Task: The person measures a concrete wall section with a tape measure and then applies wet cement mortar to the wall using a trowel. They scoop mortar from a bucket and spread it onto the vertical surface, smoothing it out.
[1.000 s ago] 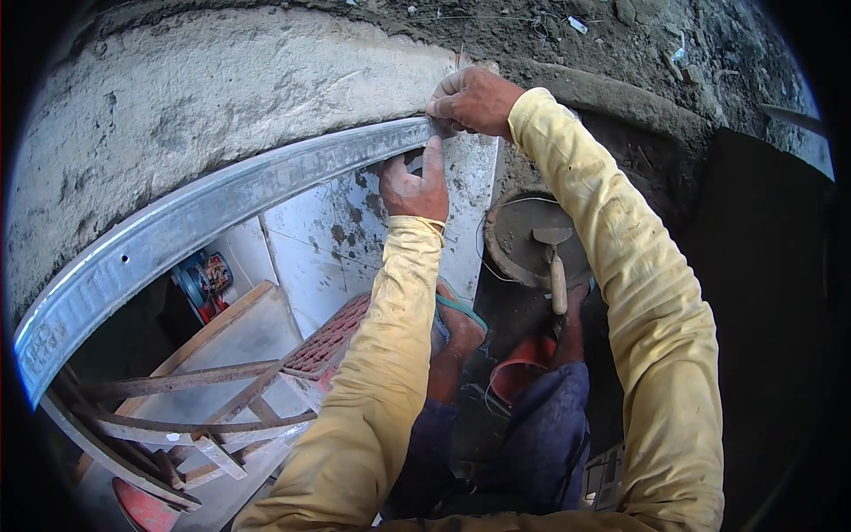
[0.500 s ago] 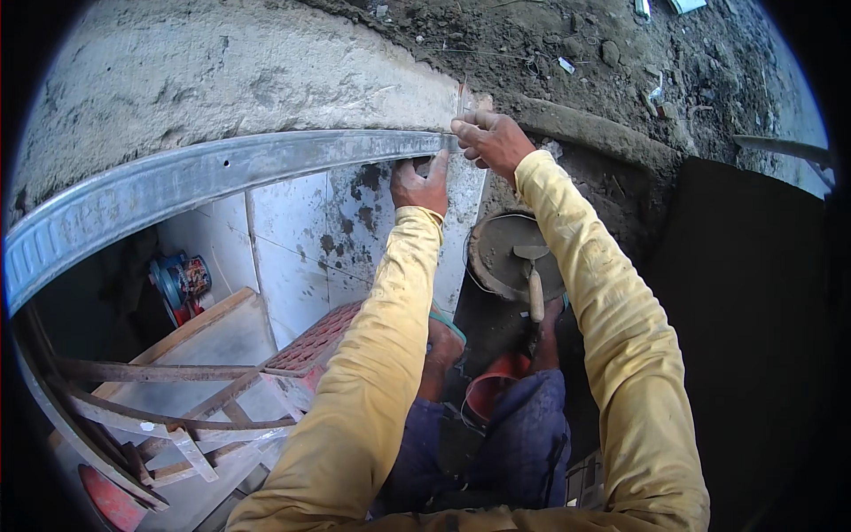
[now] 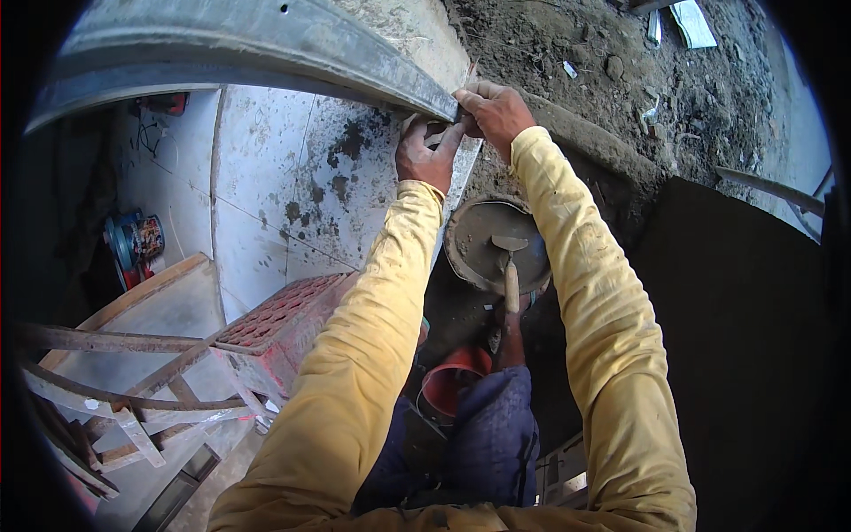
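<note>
Metal bar (image 3: 363, 62) along a pale rough ledge (image 3: 424, 35), with 1 end between the left hand (image 3: 428, 158) and the right hand (image 3: 503, 115); on the left, half-curled fingers at the lower edge, thumb apart; on the right, fingers bent in around the tip (firmness of either grip impossible to tell); seemingly in position, but without release by the hands yet; untouched, 1 trowel (image 3: 511, 285) in a bucket (image 3: 451, 257) of grey mix; without visible fixings; cut off at upper left, beyond view; hidden at the tip by fingers.
</note>
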Motion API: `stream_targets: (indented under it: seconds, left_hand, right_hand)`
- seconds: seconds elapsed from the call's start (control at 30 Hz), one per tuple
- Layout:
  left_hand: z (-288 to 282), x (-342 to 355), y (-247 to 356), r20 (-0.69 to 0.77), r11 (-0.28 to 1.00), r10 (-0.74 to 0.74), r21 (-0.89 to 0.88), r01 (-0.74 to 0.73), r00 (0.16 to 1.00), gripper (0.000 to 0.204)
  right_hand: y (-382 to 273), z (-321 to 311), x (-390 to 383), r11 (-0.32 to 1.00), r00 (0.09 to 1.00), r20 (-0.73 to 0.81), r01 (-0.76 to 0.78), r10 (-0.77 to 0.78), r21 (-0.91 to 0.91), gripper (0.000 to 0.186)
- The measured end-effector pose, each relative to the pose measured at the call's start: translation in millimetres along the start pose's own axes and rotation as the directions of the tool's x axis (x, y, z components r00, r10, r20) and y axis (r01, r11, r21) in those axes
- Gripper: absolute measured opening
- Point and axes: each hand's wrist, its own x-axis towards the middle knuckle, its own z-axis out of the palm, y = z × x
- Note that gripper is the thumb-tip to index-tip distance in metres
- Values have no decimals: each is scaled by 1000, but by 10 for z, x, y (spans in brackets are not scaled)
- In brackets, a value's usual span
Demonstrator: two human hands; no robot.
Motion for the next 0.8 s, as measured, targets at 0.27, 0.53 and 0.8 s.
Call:
stream_targets:
  seconds: [0.27,0.53,0.8]
  left_hand:
    - [-44,14,-170,-27,986,11,-164,-15,1000,30]
    - [-127,104,-251,-27,982,184,-29,-185,983,26]
    - [-234,237,-328,53,952,299,50,-302,953,31]
  right_hand:
    - [-94,128,-111,982,996,-83,-2,18,188,21]
    - [-52,123,-121,953,995,-69,-44,68,300,21]
    - [-112,116,-162,948,994,-45,-83,102,307,23]
